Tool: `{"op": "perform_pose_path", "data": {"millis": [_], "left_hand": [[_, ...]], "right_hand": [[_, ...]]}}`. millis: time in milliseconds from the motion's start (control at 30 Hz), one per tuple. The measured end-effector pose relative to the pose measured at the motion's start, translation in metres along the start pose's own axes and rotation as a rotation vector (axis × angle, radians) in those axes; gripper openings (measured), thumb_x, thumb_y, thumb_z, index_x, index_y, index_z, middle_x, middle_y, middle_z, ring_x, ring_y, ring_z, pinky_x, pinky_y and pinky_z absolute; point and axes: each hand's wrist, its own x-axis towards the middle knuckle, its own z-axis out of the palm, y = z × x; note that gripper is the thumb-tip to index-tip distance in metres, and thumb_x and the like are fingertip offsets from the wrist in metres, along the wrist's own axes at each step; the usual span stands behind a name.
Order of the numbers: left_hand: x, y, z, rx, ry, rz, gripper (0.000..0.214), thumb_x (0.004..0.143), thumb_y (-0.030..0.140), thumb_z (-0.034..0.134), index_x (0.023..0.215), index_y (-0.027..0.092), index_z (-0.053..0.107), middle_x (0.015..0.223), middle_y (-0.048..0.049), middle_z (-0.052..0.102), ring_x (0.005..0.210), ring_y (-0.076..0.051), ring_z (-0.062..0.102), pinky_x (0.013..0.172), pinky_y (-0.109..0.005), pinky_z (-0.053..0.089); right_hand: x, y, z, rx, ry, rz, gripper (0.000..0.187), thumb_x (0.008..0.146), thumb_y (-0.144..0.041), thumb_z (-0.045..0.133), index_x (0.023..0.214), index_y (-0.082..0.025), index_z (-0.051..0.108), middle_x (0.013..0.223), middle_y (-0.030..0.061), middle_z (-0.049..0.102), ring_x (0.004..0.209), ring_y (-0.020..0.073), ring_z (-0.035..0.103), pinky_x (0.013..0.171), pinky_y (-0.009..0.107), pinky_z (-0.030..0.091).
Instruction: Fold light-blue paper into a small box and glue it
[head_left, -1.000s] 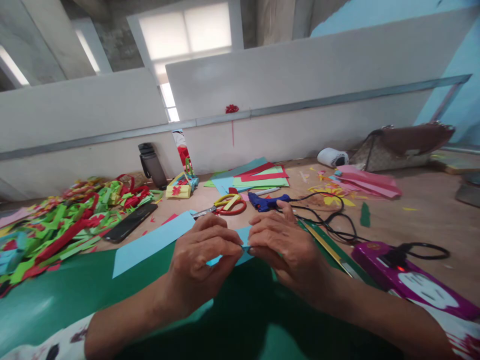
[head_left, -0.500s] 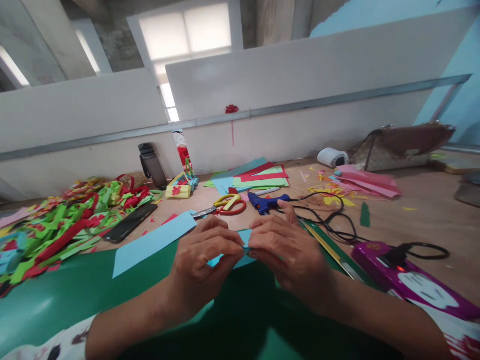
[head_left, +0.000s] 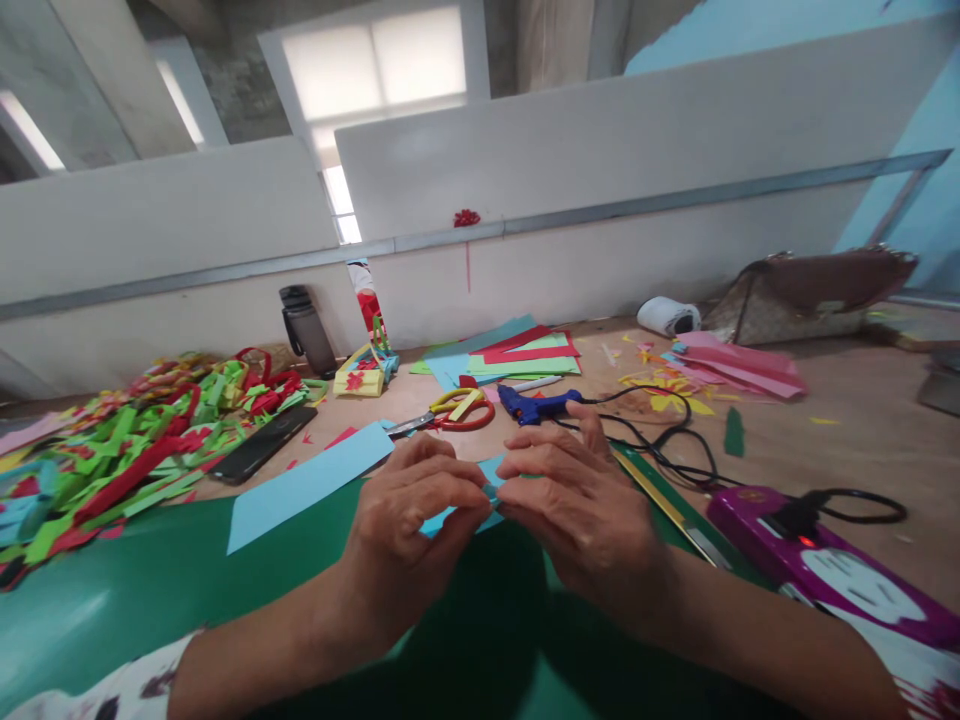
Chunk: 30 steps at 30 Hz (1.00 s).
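Observation:
Between the fingertips of both hands is a small piece of blue paper (head_left: 491, 492), mostly covered by the fingers. My left hand (head_left: 420, 510) pinches it from the left, thumb against index finger. From the right, my right hand (head_left: 574, 500) pinches the same piece, with one finger raised. Under the hands lies a light blue paper sheet (head_left: 442, 521) on the green mat (head_left: 300, 540). A longer light blue paper strip (head_left: 307, 487) rests to the left. Just beyond the hands are scissors (head_left: 450, 411) with red and yellow handles and a blue glue gun (head_left: 536, 404).
Cut paper strips (head_left: 150, 440) pile up at left near a black phone (head_left: 262, 445). A grey bottle (head_left: 307, 330) stands behind. Coloured sheets (head_left: 517, 355) lie at the back. At right are a purple power strip (head_left: 840, 570), a black cord (head_left: 664, 455) and a handbag (head_left: 810, 300).
The fingertips have shifted slightly around the small blue paper, and a bit more of it shows between them. Both hands stay in nearly the same place.

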Motion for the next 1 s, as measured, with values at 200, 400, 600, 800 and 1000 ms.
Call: {"op": "perform_pose_path", "data": {"millis": [200, 400, 600, 800, 1000], "left_hand": [[-0.0027, 0.0015, 0.0003, -0.011, -0.010, -0.022, 0.013, 0.072, 0.003, 0.065, 0.072, 0.015, 0.063, 0.079, -0.0041, 0.070, 0.073, -0.015, 0.060, 0.074, -0.034, 0.049], [-0.0061, 0.0016, 0.0017, -0.013, -0.026, -0.027, 0.013, 0.072, 0.001, 0.066, 0.073, 0.014, 0.064, 0.085, -0.0060, 0.070, 0.079, -0.017, 0.057, 0.075, -0.035, 0.049], [-0.0081, 0.0009, 0.0035, -0.001, -0.055, -0.025, 0.012, 0.073, 0.002, 0.064, 0.073, 0.014, 0.063, 0.082, -0.0055, 0.069, 0.078, -0.016, 0.055, 0.074, -0.035, 0.049], [-0.0074, 0.0006, 0.0041, 0.010, -0.040, 0.013, 0.014, 0.073, 0.000, 0.064, 0.074, 0.014, 0.062, 0.080, -0.0045, 0.069, 0.075, -0.015, 0.055, 0.076, -0.034, 0.048], [-0.0089, -0.0003, 0.0039, 0.015, -0.045, 0.034, 0.014, 0.073, 0.000, 0.064, 0.074, 0.014, 0.061, 0.079, -0.0036, 0.069, 0.075, -0.015, 0.055, 0.076, -0.035, 0.048]], "right_hand": [[-0.0015, -0.0025, 0.0003, 0.014, 0.002, 0.003, 0.015, 0.079, -0.004, 0.052, 0.083, -0.018, 0.057, 0.087, 0.0022, 0.066, 0.094, 0.0169, 0.059, 0.103, 0.048, 0.021], [-0.0015, -0.0035, 0.0018, -0.015, -0.006, 0.023, 0.015, 0.078, -0.003, 0.052, 0.081, -0.017, 0.059, 0.098, 0.0069, 0.063, 0.104, 0.0219, 0.053, 0.099, 0.051, 0.024], [-0.0029, -0.0048, 0.0037, 0.018, -0.024, 0.023, 0.015, 0.078, -0.002, 0.051, 0.078, -0.015, 0.058, 0.098, 0.0086, 0.060, 0.104, 0.0217, 0.051, 0.094, 0.046, 0.031], [-0.0027, -0.0057, 0.0025, 0.060, -0.081, 0.061, 0.016, 0.079, -0.002, 0.047, 0.078, -0.016, 0.056, 0.083, 0.0058, 0.061, 0.091, 0.0190, 0.053, 0.088, 0.043, 0.034], [-0.0019, -0.0069, 0.0021, 0.051, -0.108, 0.070, 0.018, 0.079, -0.002, 0.044, 0.076, -0.016, 0.055, 0.077, 0.0038, 0.060, 0.085, 0.0178, 0.052, 0.086, 0.042, 0.033]]}}
